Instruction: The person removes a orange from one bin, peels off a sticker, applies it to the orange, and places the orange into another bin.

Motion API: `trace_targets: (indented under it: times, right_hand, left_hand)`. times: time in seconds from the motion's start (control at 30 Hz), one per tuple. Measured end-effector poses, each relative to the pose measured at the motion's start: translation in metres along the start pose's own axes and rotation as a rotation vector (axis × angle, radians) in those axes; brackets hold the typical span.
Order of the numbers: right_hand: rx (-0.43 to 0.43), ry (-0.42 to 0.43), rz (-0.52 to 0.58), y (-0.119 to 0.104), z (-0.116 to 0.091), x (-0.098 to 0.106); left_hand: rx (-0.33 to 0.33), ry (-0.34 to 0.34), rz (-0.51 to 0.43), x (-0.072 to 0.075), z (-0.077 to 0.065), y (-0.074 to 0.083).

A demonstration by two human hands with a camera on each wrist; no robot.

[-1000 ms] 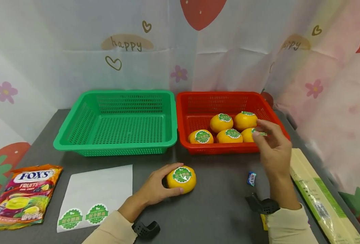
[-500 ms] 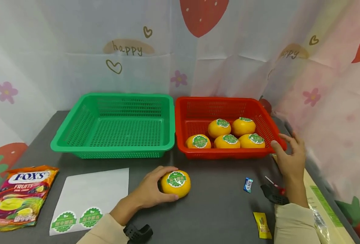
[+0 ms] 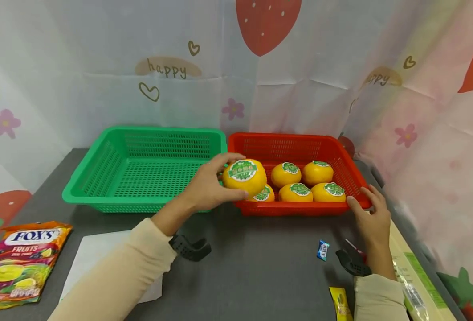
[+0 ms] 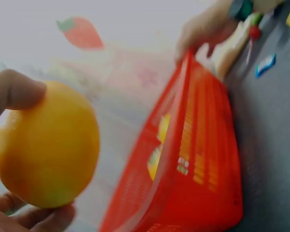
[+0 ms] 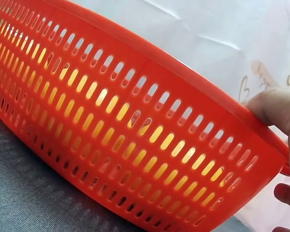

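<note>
My left hand [image 3: 210, 185] grips an orange [image 3: 244, 171] bearing a round green-and-white sticker, thumb on the near side and fingers behind. In the head view it hangs over the front left corner of the red basket [image 3: 288, 208], apart from the oranges inside. The left wrist view shows the held orange [image 4: 48, 145] up close beside the basket wall. Several stickered oranges [image 3: 296, 192] lie in the basket, one partly hidden behind the held one. At the basket's front right corner my right hand [image 3: 374, 218] holds the rim; the right wrist view shows its thumb [image 5: 273, 108] on top.
A green basket [image 3: 136, 203] stands left of the red one. White paper [image 3: 96, 249], partly under my left sleeve, and a Fox's candy bag [image 3: 24, 263] lie at left. Toward the right are a blue candy [image 3: 323, 250], a yellow packet [image 3: 341, 303] and a long pale package [image 3: 421, 281].
My left hand has lifted the orange from the table up to the red basket. My right hand moved right from above the basket's oranges, then onto its corner. The sheet's green stickers are now covered.
</note>
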State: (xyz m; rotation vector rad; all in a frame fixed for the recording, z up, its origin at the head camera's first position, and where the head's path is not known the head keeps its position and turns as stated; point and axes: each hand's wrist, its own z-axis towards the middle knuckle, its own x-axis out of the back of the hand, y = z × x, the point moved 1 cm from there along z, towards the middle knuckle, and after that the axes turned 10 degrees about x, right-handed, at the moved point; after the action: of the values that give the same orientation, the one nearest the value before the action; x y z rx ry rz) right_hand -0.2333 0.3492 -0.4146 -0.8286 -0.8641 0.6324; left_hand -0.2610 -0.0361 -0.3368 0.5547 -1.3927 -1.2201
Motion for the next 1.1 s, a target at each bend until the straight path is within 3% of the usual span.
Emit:
trace_targets:
  times: [0.17,0.33,0.63,1.1]
  right_hand:
    - [0.000,0.005,0.012,0.004,-0.006,-0.001]
    - [-0.005,0.011,0.020,0.006,-0.013,-0.005]
    - [0.009,0.016,0.026,0.001,-0.013,-0.012]
    - [-0.003,0.033,0.029,0.002,-0.003,-0.005]
  left_hand:
    - [0.139,-0.034,0.036,-0.010,0.055,-0.012]
    - [0.229,-0.071,0.180,-0.022,0.084,-0.030]
    - [0.258,-0.111,0.433,-0.025,0.103,-0.035]
    - [0.272,-0.140,0.461,-0.038,0.116,-0.030]
